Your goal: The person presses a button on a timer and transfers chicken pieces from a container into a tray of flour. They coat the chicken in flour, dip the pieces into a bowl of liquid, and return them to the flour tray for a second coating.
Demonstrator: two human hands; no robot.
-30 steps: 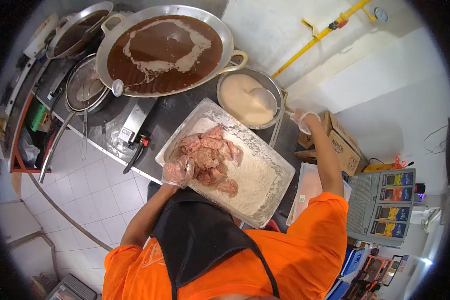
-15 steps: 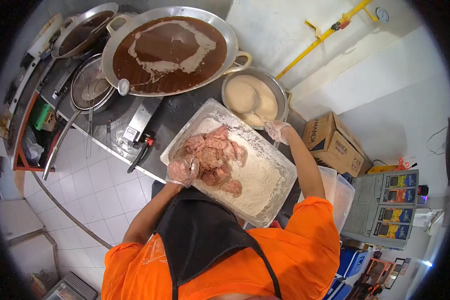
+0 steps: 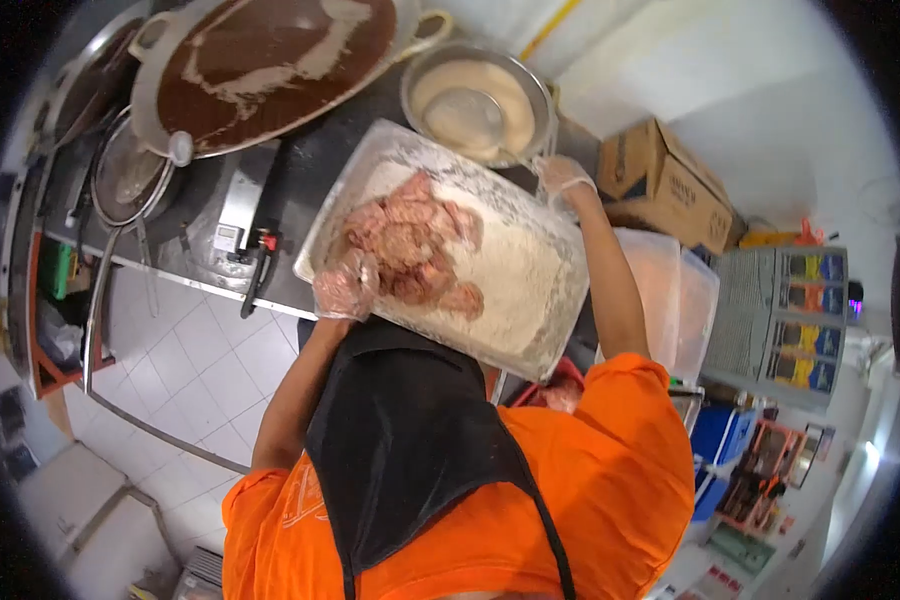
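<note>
Your left hand, in a thin clear glove, lies on the near-left edge of the pile of raw meat pieces. The glove's crinkled plastic blurs the fingers, so you cannot tell whether they are curled round a piece or only resting on it. The meat sits in the left half of the floured tray, heaped against a bed of white flour that fills the right half. The tray's near corner is hidden behind your black apron. Your right hand, also gloved, is at the tray's far-right corner, with its fingers closed on the thin handle of the ladle. The handle is hard to make out where it meets the glove. The ladle's cup rests in the pale batter inside the metal bowl, which stands just beyond the tray on the dark worktop. To the left of the bowl, the wide pan of brown oil is cut off by the top of the view. A wire strainer lies beside it, with part of its handle lost in the dark edge. A cardboard box stands to the right of your forearm, and clear plastic tubs sit below it. Their contents cannot be read.
</note>
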